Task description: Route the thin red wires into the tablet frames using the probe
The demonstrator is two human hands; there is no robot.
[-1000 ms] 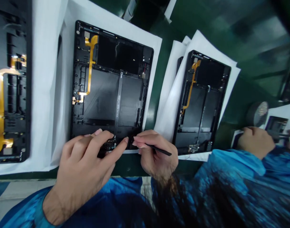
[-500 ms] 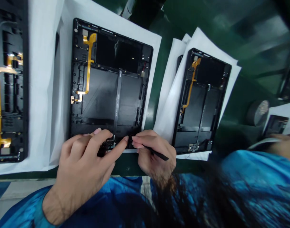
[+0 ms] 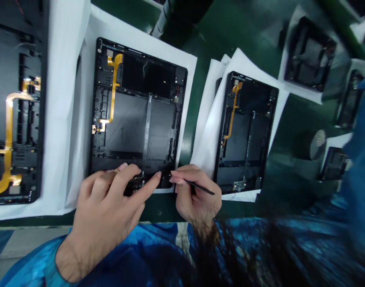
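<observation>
My left hand [image 3: 110, 207] rests over the lower edge of a black tablet housing [image 3: 125, 119], fingers spread. Its fingertips lie around a small circuit board [image 3: 136, 183], partly hidden beneath them, and the index finger points toward the lower right corner. My right hand [image 3: 197, 191] is closed in a pen-like grip on a thin black stick-like tool [image 3: 202, 188]. The tool's front end is at the housing's lower right corner; its exact contact cannot be made out. An orange flex cable [image 3: 113, 95] runs down the housing's left side, and a grey ribbon cable [image 3: 146, 127] runs down the middle.
Another open housing [image 3: 242, 139] lies on white sheets [image 3: 204, 127] to the right, and a third [image 3: 43, 151] at the left edge. Further right are a round dark container [image 3: 312, 144], more devices [image 3: 309, 59] and a person's blue sleeve [image 3: 360, 171]. The table [image 3: 188, 139] is green.
The view has shifted, showing more of the far right side. My right hand has drawn slightly right, away from the left fingertip, and the tool has turned. My left hand stays in place.
</observation>
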